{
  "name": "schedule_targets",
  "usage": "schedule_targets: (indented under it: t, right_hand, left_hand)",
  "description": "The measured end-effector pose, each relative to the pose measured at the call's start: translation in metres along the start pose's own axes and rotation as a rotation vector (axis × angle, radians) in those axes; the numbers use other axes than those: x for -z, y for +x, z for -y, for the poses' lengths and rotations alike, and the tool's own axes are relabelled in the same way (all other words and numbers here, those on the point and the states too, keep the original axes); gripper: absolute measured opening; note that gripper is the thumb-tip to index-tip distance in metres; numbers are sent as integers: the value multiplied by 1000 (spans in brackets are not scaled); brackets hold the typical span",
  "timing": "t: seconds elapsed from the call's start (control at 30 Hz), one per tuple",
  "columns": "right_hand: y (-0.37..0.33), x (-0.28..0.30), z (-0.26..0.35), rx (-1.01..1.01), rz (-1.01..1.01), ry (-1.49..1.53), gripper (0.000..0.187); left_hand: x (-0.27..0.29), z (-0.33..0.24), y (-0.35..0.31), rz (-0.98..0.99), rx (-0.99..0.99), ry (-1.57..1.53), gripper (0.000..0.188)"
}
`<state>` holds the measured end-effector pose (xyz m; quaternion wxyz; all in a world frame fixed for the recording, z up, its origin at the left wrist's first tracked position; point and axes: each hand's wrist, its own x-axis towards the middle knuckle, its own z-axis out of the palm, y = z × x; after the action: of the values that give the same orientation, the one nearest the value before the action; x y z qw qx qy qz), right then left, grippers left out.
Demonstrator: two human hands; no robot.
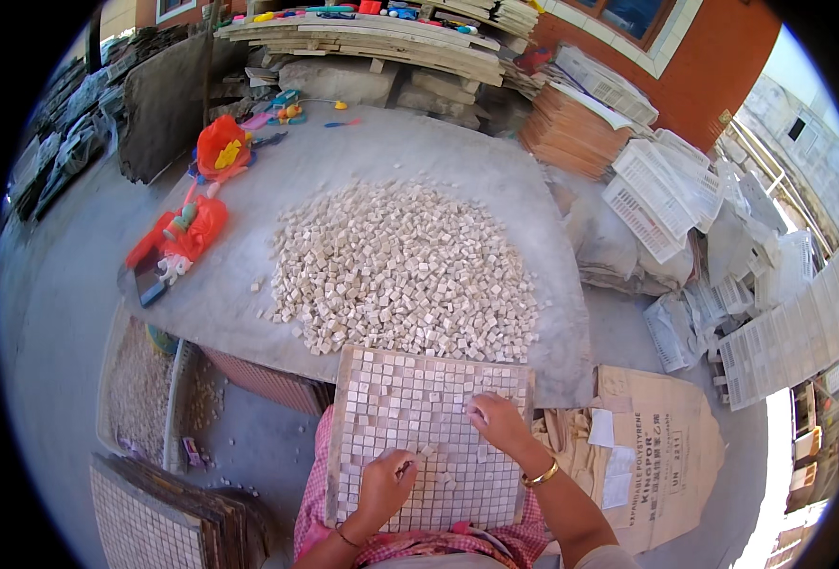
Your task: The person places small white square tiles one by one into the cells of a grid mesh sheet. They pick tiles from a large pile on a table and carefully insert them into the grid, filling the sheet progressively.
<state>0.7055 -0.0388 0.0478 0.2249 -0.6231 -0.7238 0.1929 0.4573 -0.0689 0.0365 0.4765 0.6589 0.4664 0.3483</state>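
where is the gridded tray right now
The gridded tray is at the lower centre of the head view, on the person's lap, with the left hand and right hand over it and the pile of pale cubes just beyond its far edge.

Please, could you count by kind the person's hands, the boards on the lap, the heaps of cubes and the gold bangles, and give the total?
Bare hands (left hand, right hand): 2
Square gridded board on the lap: 1
Heap of pale stone cubes, single cubes too many to count: 1
Shiny gold-coloured bangle: 1
Total: 5
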Motion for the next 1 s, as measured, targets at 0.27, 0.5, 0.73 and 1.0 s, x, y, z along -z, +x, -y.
schedule_targets:
  t: [0.27, 0.5, 0.73, 1.0]
  right_hand:
    - [-25, 9, -11, -68, -168, 209, 14]
    - [-12, -13, 5, -95, -64, -65, 10]
    - [-3, -19, 3, -102, -100, -7, 10]
    - [-9, -24, -2, -56, -182, 78, 11]
  left_hand:
    - [-33, -14, 29, 54, -133, 135, 7]
    - [-51, -18, 64, -19, -194, 250, 6]
    - [-63, -9, 85, -19, -348, 412, 9]
    - [-66, -13, 102, 127, -370, 564, 16]
